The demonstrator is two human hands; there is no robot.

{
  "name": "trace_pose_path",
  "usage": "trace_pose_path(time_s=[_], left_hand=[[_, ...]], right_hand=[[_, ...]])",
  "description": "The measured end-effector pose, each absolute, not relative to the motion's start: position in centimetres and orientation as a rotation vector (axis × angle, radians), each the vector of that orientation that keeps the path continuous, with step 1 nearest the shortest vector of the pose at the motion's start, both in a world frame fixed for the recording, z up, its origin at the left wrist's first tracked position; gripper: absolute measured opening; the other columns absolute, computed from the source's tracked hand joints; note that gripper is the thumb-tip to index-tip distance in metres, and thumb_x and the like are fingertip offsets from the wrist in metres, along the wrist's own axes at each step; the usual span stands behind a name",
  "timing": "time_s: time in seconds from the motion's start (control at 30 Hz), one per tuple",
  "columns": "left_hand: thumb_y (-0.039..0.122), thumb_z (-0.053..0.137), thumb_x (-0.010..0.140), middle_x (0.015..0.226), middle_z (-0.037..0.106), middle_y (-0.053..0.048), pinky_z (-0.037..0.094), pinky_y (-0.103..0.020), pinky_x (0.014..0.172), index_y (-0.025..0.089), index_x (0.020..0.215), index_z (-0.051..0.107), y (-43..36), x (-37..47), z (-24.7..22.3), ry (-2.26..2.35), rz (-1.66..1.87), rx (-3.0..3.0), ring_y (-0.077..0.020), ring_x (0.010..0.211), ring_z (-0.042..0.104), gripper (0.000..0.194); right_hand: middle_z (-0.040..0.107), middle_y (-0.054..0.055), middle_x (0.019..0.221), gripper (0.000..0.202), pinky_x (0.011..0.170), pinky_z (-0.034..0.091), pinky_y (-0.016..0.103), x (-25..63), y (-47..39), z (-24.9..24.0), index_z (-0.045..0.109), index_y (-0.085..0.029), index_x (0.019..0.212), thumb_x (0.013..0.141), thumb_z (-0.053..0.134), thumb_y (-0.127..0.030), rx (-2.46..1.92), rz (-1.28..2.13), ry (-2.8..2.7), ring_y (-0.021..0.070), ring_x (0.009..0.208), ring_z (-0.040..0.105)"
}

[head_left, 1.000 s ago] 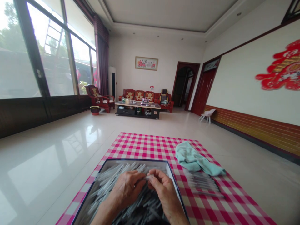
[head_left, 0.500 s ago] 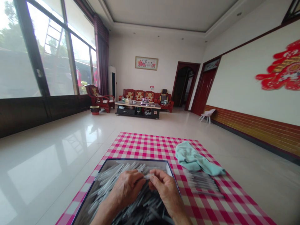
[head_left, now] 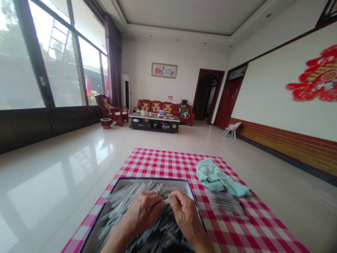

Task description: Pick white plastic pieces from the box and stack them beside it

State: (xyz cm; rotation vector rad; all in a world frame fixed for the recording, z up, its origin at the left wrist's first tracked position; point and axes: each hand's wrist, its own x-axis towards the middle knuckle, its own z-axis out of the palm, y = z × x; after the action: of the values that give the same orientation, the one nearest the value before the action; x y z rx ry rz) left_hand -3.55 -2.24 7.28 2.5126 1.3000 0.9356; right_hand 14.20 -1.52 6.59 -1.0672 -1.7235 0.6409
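- Fingers of our left hand [head_left: 143,210] and right hand [head_left: 186,215] pinch a pale piece [head_left: 166,201].
- We should grip lightly, near its ends, above the box [head_left: 189,190].

From here I see my left hand [head_left: 144,211] and right hand [head_left: 185,214] pinching a small pale piece [head_left: 166,201] between them, over a box [head_left: 190,188] of translucent sticks [head_left: 118,203]. Right of it, a mint cloth [head_left: 213,175] lies on the checked tablecloth [head_left: 158,163], just beyond a row of similar sticks [head_left: 228,205].
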Motion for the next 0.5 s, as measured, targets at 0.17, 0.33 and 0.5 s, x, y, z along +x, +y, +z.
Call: trace_pose_path(time_s=[0.17, 0.33, 0.5], left_hand=[[0.026, 0.042, 0.095, 0.064, 0.055, 0.000, 0.035, -0.022, 0.058, 0.020, 0.064, 0.053, -2.30, -3.44, 7.14, 1.311, 0.972, 2.488, -0.0120, 0.060, 0.054, 0.033], [0.027, 0.041, 0.095, 0.063, 0.054, 0.000, 0.035, -0.022, 0.057, 0.020, 0.064, 0.056, -2.10, -3.26, 6.87, 1.301, 1.029, 2.455, -0.0118, 0.058, 0.053, 0.035], [0.025, 0.042, 0.095, 0.065, 0.055, 0.000, 0.037, -0.022, 0.058, 0.020, 0.068, 0.058, -2.19, -3.15, 7.45, 1.287, 1.045, 2.417, -0.0121, 0.061, 0.054, 0.032]], right_hand=[[0.059, 0.000, 0.062, 0.034, 0.059, 0.037, 0.026, 13.86, -1.43, 6.21, 0.060, -0.022, 0.068, 0.093, 0.050, -0.043, -1.144, 0.519, -1.734, 0.0169, 0.060, 0.054], [0.055, -0.001, 0.055, 0.040, 0.052, 0.033, 0.026, 13.50, -1.74, 6.43, 0.058, -0.022, 0.062, 0.092, 0.049, -0.047, -1.184, 0.538, -1.672, 0.0155, 0.054, 0.048], [0.052, -0.002, 0.054, 0.039, 0.052, 0.033, 0.025, 13.24, -1.92, 6.73, 0.060, -0.022, 0.065, 0.091, 0.050, -0.050, -1.169, 0.653, -1.600, 0.0157, 0.053, 0.046]])
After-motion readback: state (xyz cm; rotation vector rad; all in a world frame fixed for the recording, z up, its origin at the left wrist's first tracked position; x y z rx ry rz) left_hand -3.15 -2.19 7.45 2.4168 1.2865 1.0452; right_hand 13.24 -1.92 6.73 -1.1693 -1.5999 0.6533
